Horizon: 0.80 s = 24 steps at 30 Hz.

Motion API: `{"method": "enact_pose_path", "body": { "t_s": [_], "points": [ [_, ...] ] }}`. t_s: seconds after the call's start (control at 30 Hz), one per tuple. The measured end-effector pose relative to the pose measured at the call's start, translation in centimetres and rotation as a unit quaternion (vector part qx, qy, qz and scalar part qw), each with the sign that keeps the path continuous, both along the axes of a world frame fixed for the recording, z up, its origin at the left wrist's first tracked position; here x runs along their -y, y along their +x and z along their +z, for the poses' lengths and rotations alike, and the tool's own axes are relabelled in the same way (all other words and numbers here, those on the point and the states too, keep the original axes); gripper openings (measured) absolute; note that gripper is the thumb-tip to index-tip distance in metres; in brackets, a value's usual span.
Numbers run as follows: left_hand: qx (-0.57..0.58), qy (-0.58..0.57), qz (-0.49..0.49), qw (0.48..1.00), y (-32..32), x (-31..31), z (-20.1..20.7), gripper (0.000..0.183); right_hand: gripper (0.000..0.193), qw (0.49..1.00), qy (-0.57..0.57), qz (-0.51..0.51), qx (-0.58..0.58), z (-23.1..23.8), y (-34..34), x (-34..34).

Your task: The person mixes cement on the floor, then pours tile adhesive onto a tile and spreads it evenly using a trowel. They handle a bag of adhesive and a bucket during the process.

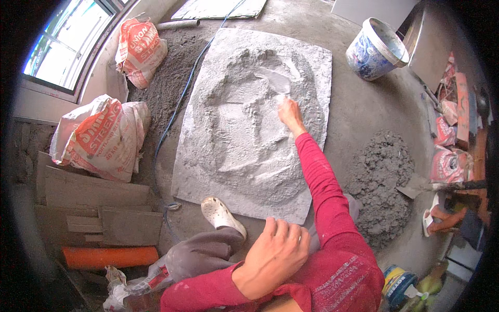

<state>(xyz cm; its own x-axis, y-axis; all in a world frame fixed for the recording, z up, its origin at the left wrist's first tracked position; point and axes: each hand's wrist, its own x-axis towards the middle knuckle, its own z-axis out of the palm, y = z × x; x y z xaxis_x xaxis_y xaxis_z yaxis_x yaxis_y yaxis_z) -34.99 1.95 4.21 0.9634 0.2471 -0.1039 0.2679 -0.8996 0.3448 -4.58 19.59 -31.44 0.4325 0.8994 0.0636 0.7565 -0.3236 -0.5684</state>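
My right hand [290, 115] is closed around the handle of a trowel, its arm stretched forward. The trowel's flat grey blade [276, 81] lies against pale grey cement powder [236, 138], which is heaped in a ring with a hollowed, scraped middle. Under the powder is a large flat board [195, 193] on the floor. My left hand [275, 257] is held close to my body, back of the hand up, with a ring on one finger. Its fingers are bent and together; the fingertips are partly hidden and I see nothing in them.
Two cement bags [101, 138] stand at the left by dark sand [176, 67]. A blue cable [179, 104] runs along the board's left side. On the right are a bucket [371, 52], wet mortar [384, 182] and another person's sandalled foot [436, 221]. My clog [222, 215] touches the board's near edge.
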Motion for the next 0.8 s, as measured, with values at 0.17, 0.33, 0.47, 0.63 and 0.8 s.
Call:
{"method": "enact_pose_path", "body": {
  "t_s": [0.17,0.33,0.47,0.63,0.8],
  "points": [
    [-0.011,-0.005,-0.001,1.000,-0.4,0.4,0.2,0.025,0.023,0.997,-0.026,-0.077,0.020,1.3,3.8,-0.6],
    [-0.032,-0.014,-0.001,0.999,-0.4,0.4,0.2,0.028,0.041,0.917,0.022,-0.157,-0.367,1.2,2.6,-0.5],
    [-0.049,-0.009,-0.008,0.999,0.3,0.5,0.2,0.028,0.045,0.987,0.006,-0.116,-0.114,-0.6,-0.7,-3.4],
    [-0.041,0.009,-0.028,0.999,0.9,1.3,0.0,0.027,0.052,0.924,-0.001,-0.237,-0.301,-4.7,-2.4,-6.6],
    [-0.047,0.011,-0.034,0.998,1.1,1.9,-0.2,0.024,0.046,0.895,0.015,-0.276,-0.351,-5.8,-1.8,-1.9]
  ]
}}
